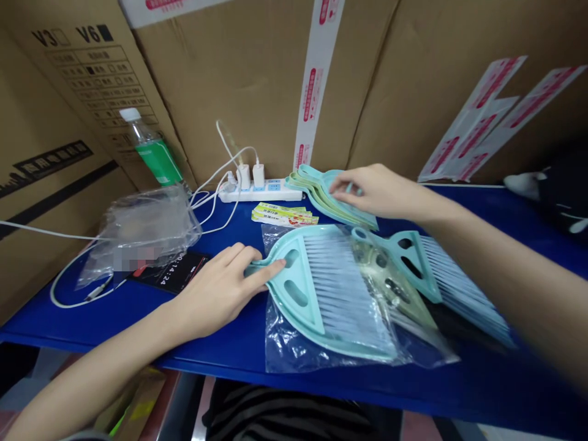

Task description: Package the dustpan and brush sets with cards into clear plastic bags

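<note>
My left hand point(225, 288) is closed around the handle end of a light-blue dustpan point(294, 327), index finger stretched along it. A matching brush point(331, 275) lies flat in the pan, its pale bristles to the right. Clear plastic bags point(285, 355) lie under and beside them. At the back, my right hand point(367, 193) is over a stack of blue and green dustpans point(321, 193). Its thumb and fingers are apart at the top pan; I see no firm hold. A second blue brush point(413, 263) lies below my right forearm, near a bagged green set point(390, 278).
A power strip point(261, 195) with chargers and white cables stands against cardboard boxes point(248, 79). Near it lie yellow-green packets point(285, 214). To the left are a green-labelled bottle point(156, 153), crumpled plastic bags point(147, 220) and a phone point(172, 274), on the blue tabletop point(220, 355).
</note>
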{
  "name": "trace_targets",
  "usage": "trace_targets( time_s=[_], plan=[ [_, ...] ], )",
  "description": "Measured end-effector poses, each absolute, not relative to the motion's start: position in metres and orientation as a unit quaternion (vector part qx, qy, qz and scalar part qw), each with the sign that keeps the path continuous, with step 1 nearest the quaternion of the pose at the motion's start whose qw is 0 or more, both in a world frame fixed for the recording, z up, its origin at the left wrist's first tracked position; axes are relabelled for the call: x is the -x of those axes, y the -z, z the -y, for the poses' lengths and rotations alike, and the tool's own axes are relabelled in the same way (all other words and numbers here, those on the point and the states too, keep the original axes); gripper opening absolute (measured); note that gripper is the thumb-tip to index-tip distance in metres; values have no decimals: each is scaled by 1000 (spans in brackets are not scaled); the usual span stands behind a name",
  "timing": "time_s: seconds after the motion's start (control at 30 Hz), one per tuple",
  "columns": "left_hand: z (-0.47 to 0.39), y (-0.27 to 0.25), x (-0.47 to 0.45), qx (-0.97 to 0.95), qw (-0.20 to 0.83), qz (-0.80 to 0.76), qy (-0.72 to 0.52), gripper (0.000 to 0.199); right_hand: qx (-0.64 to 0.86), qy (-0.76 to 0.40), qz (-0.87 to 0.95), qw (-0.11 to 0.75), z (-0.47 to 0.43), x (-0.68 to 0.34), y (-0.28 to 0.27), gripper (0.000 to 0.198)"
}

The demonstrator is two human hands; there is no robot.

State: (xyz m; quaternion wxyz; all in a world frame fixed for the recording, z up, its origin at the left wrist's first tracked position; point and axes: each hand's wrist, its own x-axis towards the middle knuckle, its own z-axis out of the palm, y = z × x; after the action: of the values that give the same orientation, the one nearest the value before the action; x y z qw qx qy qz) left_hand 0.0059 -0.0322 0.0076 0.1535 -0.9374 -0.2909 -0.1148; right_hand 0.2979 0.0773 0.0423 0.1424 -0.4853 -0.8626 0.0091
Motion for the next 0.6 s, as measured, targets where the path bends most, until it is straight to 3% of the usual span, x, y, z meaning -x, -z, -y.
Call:
trace_targets(
  time_s=[0.13, 0.6],
  plan=[
    [30, -12, -3, 937, 137, 304, 108, 39, 504, -108, 856, 41, -41, -337, -37, 35],
    [14, -35, 18, 940, 110, 307, 104, 41, 416, -42, 905, 73, -3, -338, -31, 32]
  ],
)
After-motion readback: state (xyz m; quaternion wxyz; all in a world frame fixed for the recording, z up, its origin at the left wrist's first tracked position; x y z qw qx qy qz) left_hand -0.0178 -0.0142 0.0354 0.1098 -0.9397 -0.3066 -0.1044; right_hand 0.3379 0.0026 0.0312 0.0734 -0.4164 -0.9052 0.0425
